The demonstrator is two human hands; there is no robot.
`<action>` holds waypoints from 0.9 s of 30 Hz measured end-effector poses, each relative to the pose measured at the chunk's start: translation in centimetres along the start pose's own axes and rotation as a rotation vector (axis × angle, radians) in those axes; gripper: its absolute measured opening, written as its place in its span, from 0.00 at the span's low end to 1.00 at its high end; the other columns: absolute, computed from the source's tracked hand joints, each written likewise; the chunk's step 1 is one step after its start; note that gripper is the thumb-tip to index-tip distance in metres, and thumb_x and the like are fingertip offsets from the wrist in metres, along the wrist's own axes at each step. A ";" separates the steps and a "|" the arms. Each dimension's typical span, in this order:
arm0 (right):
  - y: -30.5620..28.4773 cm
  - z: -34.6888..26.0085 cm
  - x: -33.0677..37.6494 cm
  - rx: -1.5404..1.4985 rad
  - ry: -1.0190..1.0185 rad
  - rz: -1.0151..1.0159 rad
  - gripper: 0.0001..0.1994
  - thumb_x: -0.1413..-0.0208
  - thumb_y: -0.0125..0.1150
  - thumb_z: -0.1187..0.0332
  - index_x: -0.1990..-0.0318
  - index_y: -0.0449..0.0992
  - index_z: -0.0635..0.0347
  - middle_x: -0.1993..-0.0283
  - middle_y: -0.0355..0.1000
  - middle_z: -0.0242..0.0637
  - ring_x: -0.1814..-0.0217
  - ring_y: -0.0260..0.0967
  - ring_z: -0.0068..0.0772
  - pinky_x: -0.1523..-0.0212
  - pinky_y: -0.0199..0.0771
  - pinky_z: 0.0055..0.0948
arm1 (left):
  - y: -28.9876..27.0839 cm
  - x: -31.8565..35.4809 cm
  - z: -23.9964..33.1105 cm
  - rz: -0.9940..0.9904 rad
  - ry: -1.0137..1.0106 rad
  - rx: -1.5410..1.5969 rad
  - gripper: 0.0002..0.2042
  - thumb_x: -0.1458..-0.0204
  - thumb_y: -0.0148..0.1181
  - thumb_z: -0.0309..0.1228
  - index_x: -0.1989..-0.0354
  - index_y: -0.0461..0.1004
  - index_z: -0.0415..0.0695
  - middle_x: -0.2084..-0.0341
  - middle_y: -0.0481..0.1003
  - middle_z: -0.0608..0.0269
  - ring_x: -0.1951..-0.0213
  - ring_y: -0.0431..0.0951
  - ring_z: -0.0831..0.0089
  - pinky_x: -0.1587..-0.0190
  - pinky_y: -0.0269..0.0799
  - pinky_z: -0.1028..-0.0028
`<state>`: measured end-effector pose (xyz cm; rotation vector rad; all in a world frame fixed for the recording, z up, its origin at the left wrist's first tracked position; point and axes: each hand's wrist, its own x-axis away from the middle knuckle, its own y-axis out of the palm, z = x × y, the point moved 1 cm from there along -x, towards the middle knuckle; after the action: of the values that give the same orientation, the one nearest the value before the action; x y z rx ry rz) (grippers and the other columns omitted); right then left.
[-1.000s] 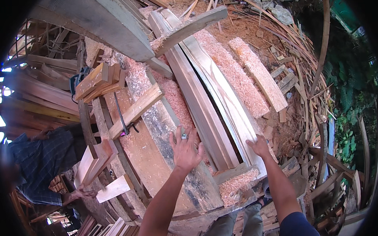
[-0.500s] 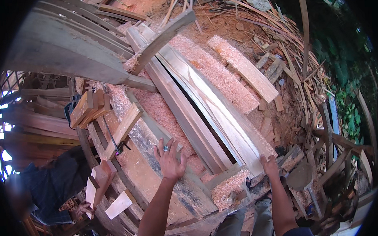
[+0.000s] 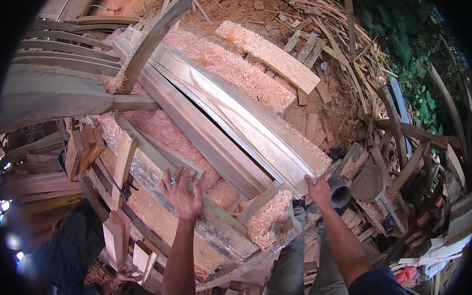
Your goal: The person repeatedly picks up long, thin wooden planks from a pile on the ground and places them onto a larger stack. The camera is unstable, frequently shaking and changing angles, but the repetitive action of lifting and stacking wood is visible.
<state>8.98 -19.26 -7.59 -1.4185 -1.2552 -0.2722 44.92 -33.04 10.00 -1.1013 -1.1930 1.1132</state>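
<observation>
My left hand (image 3: 181,195), with a ring on one finger, lies flat with fingers spread on a sawdust-covered wooden bench (image 3: 160,223), next to a narrow wooden strip (image 3: 158,153). My right hand (image 3: 317,189) grips the near end of a long pale sawn plank (image 3: 235,116) that runs diagonally away to the upper left. Beside that plank lies a second long board (image 3: 199,130). Pink sawdust (image 3: 228,70) covers the surface around both boards.
A thick curved beam (image 3: 149,41) crosses the far end of the planks. Short wood blocks (image 3: 83,150) are stacked at the left. Scrap offcuts and slats (image 3: 392,157) pile up at the right, near a dark pipe (image 3: 340,191). Another person in dark clothes (image 3: 68,257) stands at the lower left.
The view has tilted and shifted. My left hand slid toward me down the bench, and my right hand stays at the near end of the long plank.
</observation>
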 end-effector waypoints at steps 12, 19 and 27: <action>2.1 -3.7 -2.4 0.019 -0.122 -0.054 0.39 0.46 0.57 0.42 0.49 0.63 0.79 0.53 0.71 0.70 0.47 0.70 0.64 0.45 0.68 0.47 | -0.1 0.3 -0.2 0.029 -0.016 -0.011 0.21 0.51 0.52 0.37 0.48 0.73 0.45 0.46 0.71 0.57 0.32 0.51 0.48 0.32 0.34 0.46; 0.7 -5.1 -3.2 0.104 -0.124 -0.129 0.40 0.48 0.57 0.40 0.47 0.62 0.77 0.51 0.70 0.69 0.45 0.69 0.64 0.44 0.67 0.47 | -0.5 0.1 -0.1 0.053 -0.027 0.026 0.20 0.50 0.53 0.39 0.50 0.74 0.45 0.46 0.72 0.57 0.32 0.51 0.47 0.32 0.34 0.45; -0.6 -2.7 -1.8 -0.046 -0.164 0.035 0.33 0.49 0.63 0.48 0.45 0.63 0.63 0.54 0.74 0.58 0.49 0.72 0.59 0.47 0.69 0.46 | -0.3 0.4 0.4 0.045 -0.019 0.039 0.20 0.51 0.52 0.39 0.52 0.76 0.44 0.46 0.72 0.58 0.32 0.50 0.48 0.32 0.33 0.45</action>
<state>9.11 -22.57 -7.74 -1.5253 -1.3631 -0.1642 44.57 -32.61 10.34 -1.0939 -1.1620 1.1792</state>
